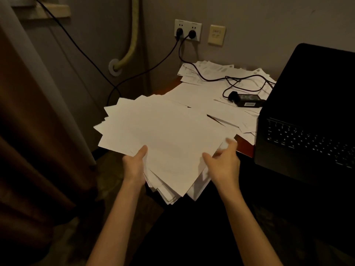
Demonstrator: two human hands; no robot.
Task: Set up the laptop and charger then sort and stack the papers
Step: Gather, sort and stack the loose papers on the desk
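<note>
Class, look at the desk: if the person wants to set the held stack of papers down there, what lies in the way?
Loose sheets cover the desk, and the charger brick with its cable lies on them; the open laptop fills the right side.

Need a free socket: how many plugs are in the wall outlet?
2: left plug and right plug, side by side in the white wall outlet.

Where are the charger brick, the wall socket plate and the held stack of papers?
charger brick (pixel 249 100): head view, on its top face.
wall socket plate (pixel 187 30): head view, on the plate between the two plugs.
stack of papers (pixel 163 135): head view, on the top sheet's middle.
</note>
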